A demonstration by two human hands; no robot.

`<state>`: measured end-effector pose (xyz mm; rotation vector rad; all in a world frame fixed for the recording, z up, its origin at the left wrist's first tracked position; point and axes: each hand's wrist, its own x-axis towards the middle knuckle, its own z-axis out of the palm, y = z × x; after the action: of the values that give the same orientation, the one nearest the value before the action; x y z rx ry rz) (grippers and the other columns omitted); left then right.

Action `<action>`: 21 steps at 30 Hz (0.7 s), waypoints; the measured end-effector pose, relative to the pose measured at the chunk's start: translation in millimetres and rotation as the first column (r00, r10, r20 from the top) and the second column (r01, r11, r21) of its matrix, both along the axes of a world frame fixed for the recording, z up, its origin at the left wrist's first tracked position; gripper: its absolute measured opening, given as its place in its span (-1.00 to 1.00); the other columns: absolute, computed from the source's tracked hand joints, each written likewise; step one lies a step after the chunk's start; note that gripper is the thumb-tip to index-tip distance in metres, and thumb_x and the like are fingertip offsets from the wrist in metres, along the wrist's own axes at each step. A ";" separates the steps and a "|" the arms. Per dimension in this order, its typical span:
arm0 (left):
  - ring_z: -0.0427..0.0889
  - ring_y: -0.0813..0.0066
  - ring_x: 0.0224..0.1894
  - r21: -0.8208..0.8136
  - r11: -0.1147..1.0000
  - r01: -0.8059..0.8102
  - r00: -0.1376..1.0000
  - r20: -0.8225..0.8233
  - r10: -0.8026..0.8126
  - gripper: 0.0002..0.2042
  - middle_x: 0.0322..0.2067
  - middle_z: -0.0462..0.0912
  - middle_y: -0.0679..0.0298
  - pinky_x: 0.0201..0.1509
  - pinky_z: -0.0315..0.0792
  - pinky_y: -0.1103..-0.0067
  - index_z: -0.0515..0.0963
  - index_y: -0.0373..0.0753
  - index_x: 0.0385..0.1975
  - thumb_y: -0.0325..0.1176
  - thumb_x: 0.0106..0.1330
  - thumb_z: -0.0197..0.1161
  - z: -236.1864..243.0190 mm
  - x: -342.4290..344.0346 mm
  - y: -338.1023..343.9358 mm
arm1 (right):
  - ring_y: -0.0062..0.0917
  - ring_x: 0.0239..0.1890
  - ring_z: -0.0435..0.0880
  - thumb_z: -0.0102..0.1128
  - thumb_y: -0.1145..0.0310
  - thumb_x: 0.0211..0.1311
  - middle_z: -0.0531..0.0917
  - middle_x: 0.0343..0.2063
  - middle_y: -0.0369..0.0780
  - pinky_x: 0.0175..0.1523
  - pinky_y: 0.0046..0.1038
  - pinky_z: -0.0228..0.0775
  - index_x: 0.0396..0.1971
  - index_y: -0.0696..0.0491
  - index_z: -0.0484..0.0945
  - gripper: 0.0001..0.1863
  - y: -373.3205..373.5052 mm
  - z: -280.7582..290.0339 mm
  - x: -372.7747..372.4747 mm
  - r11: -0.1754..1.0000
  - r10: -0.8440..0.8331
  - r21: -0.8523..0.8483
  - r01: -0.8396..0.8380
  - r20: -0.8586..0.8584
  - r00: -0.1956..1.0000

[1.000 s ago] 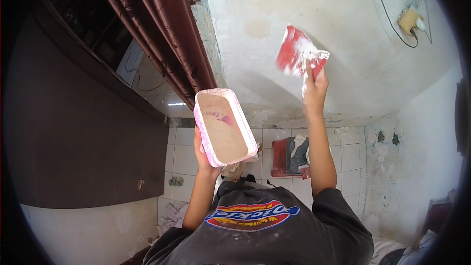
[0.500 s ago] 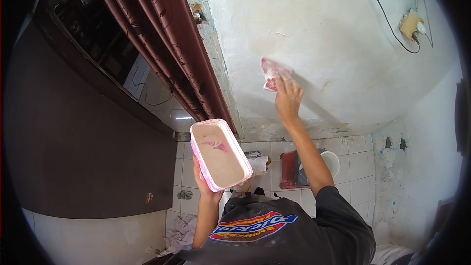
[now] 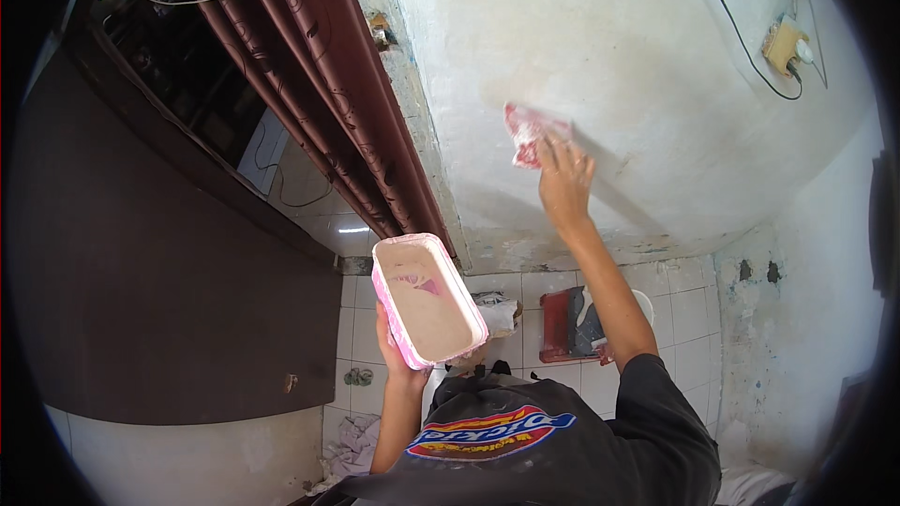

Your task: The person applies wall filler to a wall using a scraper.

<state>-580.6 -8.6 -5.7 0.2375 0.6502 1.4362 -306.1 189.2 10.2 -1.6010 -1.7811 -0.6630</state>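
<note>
My left hand holds up a pink-and-white plastic tub from beneath and its left side. A pale, creamy putty coats the tub's inside, with a pink patch showing through. Reaching out to the wall, my right hand grips a flat red putty scraper smeared with white. Its blade lies against the pale, patchy wall surface, or very close to it. The fingers cover the scraper's near edge.
A maroon curtain hangs left of the wall, beside a dark brown panel. On the tiled floor stand a red-and-grey tray and a white bucket, partly behind my right arm. A cable runs to a yellowish socket box at upper right.
My right hand and the scraper have slid slightly right and up along the wall. The tub in my left hand has shifted a little right and down in the picture.
</note>
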 end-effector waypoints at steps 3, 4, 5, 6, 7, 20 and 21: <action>0.52 0.26 0.10 0.004 1.000 -0.007 1.000 -0.003 0.007 -0.43 0.09 0.47 0.17 0.15 0.44 0.34 0.27 -0.18 0.22 0.12 0.41 -0.12 -8.9 -8.2 -0.1 | -0.36 0.12 0.36 0.04 0.44 0.22 0.40 0.19 -0.37 0.15 -0.18 0.15 0.14 -0.08 0.45 -0.55 2.7 60.0 -2.4 0.987 -0.082 0.134 0.087 -0.043 0.996; 0.52 0.26 0.10 0.003 1.000 -0.004 1.000 -0.004 0.004 -0.43 0.09 0.47 0.17 0.15 0.44 0.34 0.27 -0.18 0.22 0.12 0.41 -0.12 -8.9 -8.4 1.0 | -0.36 0.12 0.35 0.03 0.45 0.23 0.40 0.20 -0.38 0.15 -0.19 0.15 0.14 -0.08 0.46 -0.56 6.1 71.4 -2.6 0.970 -0.111 0.204 0.131 -0.108 0.988; 0.52 0.26 0.10 -0.003 1.000 0.007 1.000 -0.002 -0.007 -0.43 0.09 0.47 0.17 0.16 0.44 0.34 0.27 -0.18 0.22 0.12 0.41 -0.12 -8.0 -6.5 2.6 | -0.36 0.12 0.35 0.03 0.45 0.23 0.40 0.20 -0.38 0.15 -0.19 0.15 0.14 -0.08 0.46 -0.56 11.9 66.5 0.3 0.969 -0.118 0.205 0.138 -0.107 0.987; 0.52 0.26 0.10 -0.008 1.000 0.021 1.000 -0.001 -0.021 -0.43 0.10 0.47 0.17 0.16 0.44 0.34 0.27 -0.18 0.22 0.12 0.41 -0.12 -7.5 -4.3 4.3 | -0.36 0.12 0.35 0.03 0.45 0.23 0.39 0.21 -0.38 0.15 -0.19 0.15 0.14 -0.09 0.46 -0.55 20.5 51.3 3.3 0.967 -0.136 0.206 0.148 -0.068 0.988; 0.52 0.26 0.10 -0.008 0.999 0.032 0.999 0.001 -0.032 -0.43 0.10 0.47 0.17 0.16 0.44 0.34 0.27 -0.18 0.22 0.12 0.41 -0.12 -5.9 -1.3 4.7 | -0.37 0.12 0.34 0.04 0.45 0.22 0.38 0.22 -0.39 0.15 -0.19 0.15 0.14 -0.09 0.46 -0.55 27.5 34.8 6.0 0.966 -0.154 0.207 0.157 -0.030 0.988; 0.51 0.25 0.10 -0.008 1.000 0.018 1.000 0.001 -0.018 -0.43 0.10 0.47 0.16 0.16 0.44 0.33 0.26 -0.18 0.23 0.12 0.41 -0.12 -2.4 -9.2 1.8 | -0.41 0.10 0.37 0.08 0.41 0.18 0.42 0.19 -0.39 0.14 -0.19 0.16 0.13 -0.09 0.47 -0.54 16.7 75.7 -2.2 0.949 -0.075 0.304 0.090 -0.059 0.995; 0.51 0.25 0.10 -0.011 1.000 0.029 1.000 -0.001 -0.029 -0.43 0.10 0.47 0.16 0.16 0.44 0.32 0.26 -0.18 0.23 0.12 0.41 -0.13 -2.6 -9.0 2.9 | -0.41 0.11 0.38 0.07 0.41 0.18 0.41 0.20 -0.39 0.14 -0.19 0.16 0.12 -0.09 0.47 -0.55 21.1 65.3 -2.5 0.966 -0.077 0.246 0.078 -0.013 0.997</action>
<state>-589.6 -5.7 -8.3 0.2382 0.6535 1.4047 -308.6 210.3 75.5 -1.5060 -1.5702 -0.8813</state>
